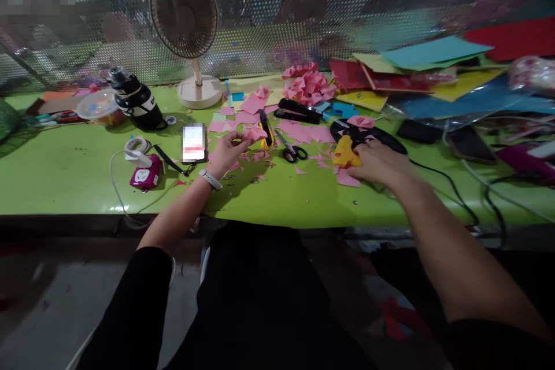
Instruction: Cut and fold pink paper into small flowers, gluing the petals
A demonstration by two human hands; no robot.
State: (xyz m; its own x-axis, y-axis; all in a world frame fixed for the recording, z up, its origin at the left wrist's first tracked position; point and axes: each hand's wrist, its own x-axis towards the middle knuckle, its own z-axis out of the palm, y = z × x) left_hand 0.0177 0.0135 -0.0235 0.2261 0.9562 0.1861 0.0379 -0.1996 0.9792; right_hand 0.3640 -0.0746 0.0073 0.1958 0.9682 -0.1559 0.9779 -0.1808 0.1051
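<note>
My left hand [232, 153] pinches a small folded piece of pink paper [255, 132] above the green table. Just right of it lie a yellow and black box cutter [265, 129] and black-handled scissors [293, 152]. My right hand [379, 163] is closed around a bright yellow plastic tool [346, 152]; its exact kind is partly hidden by the fingers. Beneath that tool is a flat pink paper piece [348, 178]. A black stapler [299, 111] rests farther back, near a heap of folded pink paper pieces [309, 85].
Pink scraps litter the green table [78, 176]. A fan [197, 92], a black bottle [139, 104], a phone [193, 143] and a purple power adapter [146, 173] stand or lie left. Coloured sheets [437, 53] pile up at back right; a black cable [451, 182] crosses there.
</note>
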